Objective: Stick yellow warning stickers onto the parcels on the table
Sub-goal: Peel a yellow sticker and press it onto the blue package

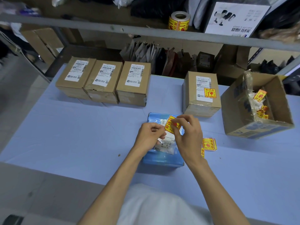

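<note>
On my feed, the right hand (188,137) pinches a yellow sticker (170,125) just above the blue parcel (162,159), near centre on the table (65,135). The left hand (150,135) curls at the sticker's left edge; I cannot tell whether it grips.

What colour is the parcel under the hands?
The parcel is blue, clearest in the head view.

Taking the wrapped parcel (163,158) as the centre of the table (65,135), three boxes (103,82) stand side by side at eleven o'clock. A labelled box (202,98) is at one o'clock and an open carton (240,114) holding scraps (259,101) at two. Loose stickers (209,144) lie just beside the parcel at three. A sticker roll (179,21) sits on the shelf (97,26) at twelve.
</note>
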Motion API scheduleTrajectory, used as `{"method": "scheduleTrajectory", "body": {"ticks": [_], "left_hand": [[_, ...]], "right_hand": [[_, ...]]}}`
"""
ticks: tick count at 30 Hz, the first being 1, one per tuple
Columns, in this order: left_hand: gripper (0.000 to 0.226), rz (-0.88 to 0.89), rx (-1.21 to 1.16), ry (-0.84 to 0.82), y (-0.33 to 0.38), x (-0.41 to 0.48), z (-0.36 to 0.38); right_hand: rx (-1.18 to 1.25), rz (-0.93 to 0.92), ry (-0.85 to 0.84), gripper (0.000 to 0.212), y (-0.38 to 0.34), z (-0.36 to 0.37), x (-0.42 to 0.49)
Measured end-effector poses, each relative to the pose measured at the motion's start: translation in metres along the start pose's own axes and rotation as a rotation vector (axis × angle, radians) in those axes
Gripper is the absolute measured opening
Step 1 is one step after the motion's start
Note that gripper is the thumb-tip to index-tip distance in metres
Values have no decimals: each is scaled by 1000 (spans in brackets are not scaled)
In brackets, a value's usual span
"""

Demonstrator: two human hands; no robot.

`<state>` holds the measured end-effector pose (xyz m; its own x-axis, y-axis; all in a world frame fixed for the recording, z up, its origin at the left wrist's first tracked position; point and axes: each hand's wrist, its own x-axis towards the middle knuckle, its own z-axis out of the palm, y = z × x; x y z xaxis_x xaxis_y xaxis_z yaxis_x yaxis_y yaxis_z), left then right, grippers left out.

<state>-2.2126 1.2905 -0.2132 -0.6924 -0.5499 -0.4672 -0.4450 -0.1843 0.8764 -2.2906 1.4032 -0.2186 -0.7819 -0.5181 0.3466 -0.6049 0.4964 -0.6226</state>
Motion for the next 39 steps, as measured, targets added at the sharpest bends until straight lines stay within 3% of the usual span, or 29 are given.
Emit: {"method": "scheduleTrajectory", "body": {"ticks": [10, 17, 39], "left_hand": [[12, 16, -56, 6, 1, 0, -1], [13, 66, -75, -39, 0, 1, -2], [11, 156, 55, -13, -7, 4, 0]], "right_hand": [[50, 29, -44, 5, 4, 6, -5], [441, 292, -231, 12, -6, 4, -6], [396, 292, -230, 11, 0, 5, -4]]}}
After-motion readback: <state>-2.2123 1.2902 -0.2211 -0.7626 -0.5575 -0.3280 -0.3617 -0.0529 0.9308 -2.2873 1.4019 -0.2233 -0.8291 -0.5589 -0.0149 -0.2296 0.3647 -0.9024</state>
